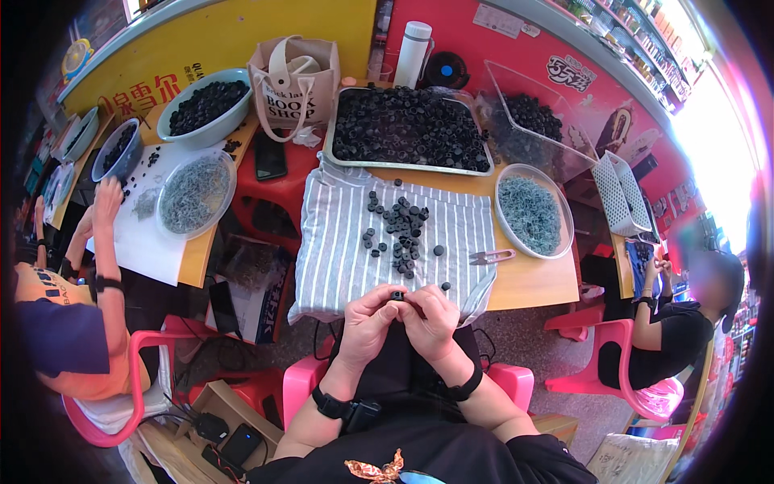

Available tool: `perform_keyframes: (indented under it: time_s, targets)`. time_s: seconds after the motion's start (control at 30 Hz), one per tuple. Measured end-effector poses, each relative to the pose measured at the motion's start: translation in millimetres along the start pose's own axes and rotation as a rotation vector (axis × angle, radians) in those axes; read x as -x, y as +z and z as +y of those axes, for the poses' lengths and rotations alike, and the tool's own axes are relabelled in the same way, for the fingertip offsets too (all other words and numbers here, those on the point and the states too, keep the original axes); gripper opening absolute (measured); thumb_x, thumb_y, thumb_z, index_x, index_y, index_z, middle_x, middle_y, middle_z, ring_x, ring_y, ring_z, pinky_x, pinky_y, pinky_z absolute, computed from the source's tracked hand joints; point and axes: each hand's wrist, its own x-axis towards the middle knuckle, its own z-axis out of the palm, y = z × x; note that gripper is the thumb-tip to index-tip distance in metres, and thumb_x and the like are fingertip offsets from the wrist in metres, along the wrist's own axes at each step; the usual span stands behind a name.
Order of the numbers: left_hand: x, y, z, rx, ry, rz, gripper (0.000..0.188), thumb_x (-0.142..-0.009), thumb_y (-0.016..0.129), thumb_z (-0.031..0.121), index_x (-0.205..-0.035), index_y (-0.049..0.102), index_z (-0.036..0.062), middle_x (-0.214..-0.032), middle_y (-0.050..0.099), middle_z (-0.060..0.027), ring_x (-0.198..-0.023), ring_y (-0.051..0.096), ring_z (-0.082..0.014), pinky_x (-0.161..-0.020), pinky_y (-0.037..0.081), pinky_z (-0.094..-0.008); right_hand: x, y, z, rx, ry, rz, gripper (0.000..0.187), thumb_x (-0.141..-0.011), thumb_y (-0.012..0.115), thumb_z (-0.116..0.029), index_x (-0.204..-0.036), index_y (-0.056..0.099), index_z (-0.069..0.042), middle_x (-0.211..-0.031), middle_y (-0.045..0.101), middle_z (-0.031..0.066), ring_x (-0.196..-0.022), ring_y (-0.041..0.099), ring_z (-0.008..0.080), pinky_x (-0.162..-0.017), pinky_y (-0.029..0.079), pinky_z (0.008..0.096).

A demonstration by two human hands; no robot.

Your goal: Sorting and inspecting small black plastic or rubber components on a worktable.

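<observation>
Black ring [397,295] pinched, axis unclear

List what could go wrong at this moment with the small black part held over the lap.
1. The small black ring is pinched between left hand and right hand past the table edge; dropped, it likely falls to the floor.
2. Loose black rings on the striped cloth could roll off.
3. The thread snips lie near the right hand; a reach might catch them.

head view, steeply down over table [532,282]
</observation>
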Motion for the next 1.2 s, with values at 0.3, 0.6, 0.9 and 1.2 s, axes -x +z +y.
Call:
perform_keyframes:
  time_s: [0.3, 0.6, 0.9, 1.2]
  targets:
    - [0, -1, -3, -0.042, 0.013, 0.012, 0.026, -0.098, 0.061, 0.006, -0.121, 0.063, -0.0051, -0.115, 0.063, -0.0068, -0.099, 0.063, -0.0118, -0.088, 0.052, -0.0251, 1, 3, 3, 0.006, -0.035, 0.005, 0.021, -0.073, 0.077, 0.006, -0.088, 0.063, 0.000, -0.072, 0.059, 0.0092, -0.055, 0.056, 0.0211, -0.049, 0.044, 0.0304]
    - [-6, 9, -5, -0.094, 0.029, -0.026, 0.029, -0.099, 0.059, 0.009, -0.123, 0.060, -0.0066, -0.110, 0.065, -0.0074, -0.100, 0.063, -0.0134, -0.090, 0.050, -0.0269, -1, -2, 5, 0.117, -0.088, -0.002, 0.031, -0.073, 0.073, 0.006, -0.103, 0.067, -0.002, -0.081, 0.063, 0.0102, -0.065, 0.063, 0.0239, -0.055, 0.052, 0.0319]
    - [1, 7, 0, -0.032, -0.013, -0.053, 0.042, -0.097, 0.059, 0.001, -0.138, 0.052, -0.0033, -0.121, 0.063, -0.0116, -0.107, 0.062, -0.0168, -0.093, 0.051, -0.0290, -13, -36, -14, 0.192, -0.156, -0.232, 0.037, -0.069, 0.072, 0.003, -0.104, 0.068, -0.006, -0.097, 0.062, 0.0108, -0.089, 0.063, 0.0309, -0.075, 0.052, 0.0390]
    - [-2, 2, -2, -0.072, -0.045, -0.061, 0.036, -0.097, 0.059, 0.004, -0.133, 0.057, -0.0014, -0.113, 0.068, -0.0144, -0.096, 0.068, -0.0198, -0.086, 0.055, -0.0318, -235, -153, 57, 0.218, 0.164, 0.266, 0.022, -0.086, 0.068, 0.001, -0.107, 0.064, 0.003, -0.094, 0.067, 0.0048, -0.082, 0.062, 0.0107, -0.071, 0.051, 0.0246]
